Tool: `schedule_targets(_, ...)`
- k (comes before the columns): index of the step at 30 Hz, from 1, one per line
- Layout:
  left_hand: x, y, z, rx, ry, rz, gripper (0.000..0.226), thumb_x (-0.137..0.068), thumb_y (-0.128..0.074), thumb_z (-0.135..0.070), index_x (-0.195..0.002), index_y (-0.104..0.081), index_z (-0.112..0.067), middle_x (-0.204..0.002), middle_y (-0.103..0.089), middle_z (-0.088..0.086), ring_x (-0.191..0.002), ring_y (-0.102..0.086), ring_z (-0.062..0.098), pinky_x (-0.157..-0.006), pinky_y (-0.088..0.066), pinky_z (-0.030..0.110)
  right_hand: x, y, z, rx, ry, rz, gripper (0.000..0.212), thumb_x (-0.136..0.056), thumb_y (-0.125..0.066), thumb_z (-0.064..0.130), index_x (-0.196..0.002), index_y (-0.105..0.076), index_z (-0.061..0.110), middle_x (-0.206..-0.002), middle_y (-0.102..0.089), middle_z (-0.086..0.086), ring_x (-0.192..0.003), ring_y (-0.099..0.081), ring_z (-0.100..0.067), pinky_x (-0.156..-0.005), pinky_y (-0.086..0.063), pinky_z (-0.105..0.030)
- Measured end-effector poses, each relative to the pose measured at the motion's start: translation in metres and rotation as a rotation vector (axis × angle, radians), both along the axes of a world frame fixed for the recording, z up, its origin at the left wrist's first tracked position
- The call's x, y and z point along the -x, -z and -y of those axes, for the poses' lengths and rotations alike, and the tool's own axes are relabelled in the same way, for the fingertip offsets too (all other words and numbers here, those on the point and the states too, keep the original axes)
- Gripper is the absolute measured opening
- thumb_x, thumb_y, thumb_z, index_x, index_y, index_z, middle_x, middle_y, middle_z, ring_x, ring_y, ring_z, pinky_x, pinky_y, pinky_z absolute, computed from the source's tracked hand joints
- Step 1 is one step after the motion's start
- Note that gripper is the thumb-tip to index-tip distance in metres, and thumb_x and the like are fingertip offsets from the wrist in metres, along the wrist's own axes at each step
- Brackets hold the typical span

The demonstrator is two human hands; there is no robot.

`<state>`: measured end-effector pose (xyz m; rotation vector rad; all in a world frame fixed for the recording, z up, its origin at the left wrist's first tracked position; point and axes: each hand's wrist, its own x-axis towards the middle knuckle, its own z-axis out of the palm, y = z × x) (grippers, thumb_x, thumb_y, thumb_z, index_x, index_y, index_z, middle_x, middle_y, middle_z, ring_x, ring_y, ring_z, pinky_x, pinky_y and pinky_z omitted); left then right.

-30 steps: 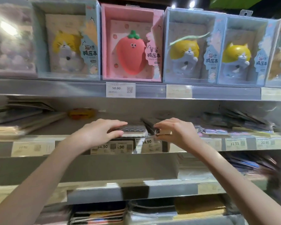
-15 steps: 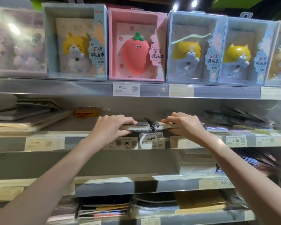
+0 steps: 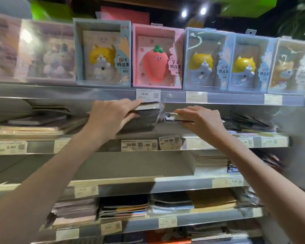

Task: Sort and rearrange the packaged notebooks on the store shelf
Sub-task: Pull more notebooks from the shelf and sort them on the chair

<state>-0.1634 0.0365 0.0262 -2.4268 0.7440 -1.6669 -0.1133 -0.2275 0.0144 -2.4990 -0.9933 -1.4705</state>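
My left hand (image 3: 111, 117) grips a dark grey wrapped notebook (image 3: 143, 118), lifted and tilted above the second shelf (image 3: 201, 136), fingers over its top edge and thumb beneath. My right hand (image 3: 201, 120) holds a second wrapped notebook (image 3: 173, 117) by its spine end, level with the first and just to its right. A small gap separates the two notebooks. Both sit in clear plastic wrap.
Boxed cat and strawberry notebooks (image 3: 157, 59) line the top shelf. Flat notebook stacks (image 3: 33, 124) lie left on the second shelf, wrapped packs (image 3: 248, 122) right. Price tags (image 3: 139, 145) run along the shelf rail. Lower shelves hold more stacks (image 3: 123, 206).
Both hands have lifted their notebooks off the second shelf; the left one now tilts up higher. The camera has moved closer and looks further up.
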Motion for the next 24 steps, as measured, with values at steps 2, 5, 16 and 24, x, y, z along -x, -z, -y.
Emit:
schedule_targets(2,0.024,-0.005,-0.012,0.014,0.034,0.01,0.039,-0.077,-0.061,-0.027,-0.113,-0.066,-0.013,-0.088,-0.073,0.008,-0.066,-0.069,0.028,-0.045,-0.051,0.036,0.022,-0.007,-0.01,-0.002,0.002,0.047,0.018,-0.083,-0.065,0.031,-0.101,-0.065,0.031,-0.09,-0.07,0.007,-0.082,-0.065,-0.021,-0.048,-0.049,-0.032)
schedule_targets(5,0.059,-0.012,-0.035,0.037,0.023,0.005,0.039,-0.081,-0.062,-0.027,-0.118,-0.063,-0.014,-0.097,-0.072,0.01,-0.072,-0.069,0.03,-0.051,-0.053,0.038,0.058,-0.017,-0.028,0.0,-0.005,0.084,0.024,-0.08,-0.061,0.033,-0.103,-0.067,0.027,-0.087,-0.071,0.003,-0.08,-0.066,-0.023,-0.048,-0.05,-0.032)
schedule_targets(16,0.12,0.054,-0.097,0.059,0.033,-0.275,0.038,-0.083,-0.066,-0.032,-0.119,-0.063,-0.023,-0.097,-0.072,0.007,-0.076,-0.068,0.03,-0.059,-0.044,0.031,0.136,0.034,-0.097,0.083,0.013,-0.183,0.036,-0.085,-0.064,0.033,-0.12,-0.062,0.024,-0.108,-0.069,-0.002,-0.094,-0.064,-0.031,-0.062,-0.048,-0.035)
schedule_targets(24,0.128,0.159,-0.105,0.034,-0.156,-0.693,0.044,-0.093,-0.042,-0.045,-0.137,-0.04,-0.038,-0.127,-0.059,-0.007,-0.11,-0.058,0.019,-0.074,-0.044,0.029,0.144,0.148,-0.116,0.169,0.141,-0.531,0.036,-0.091,-0.053,0.039,-0.126,-0.053,0.033,-0.118,-0.063,0.009,-0.102,-0.059,-0.018,-0.063,-0.046,-0.028)
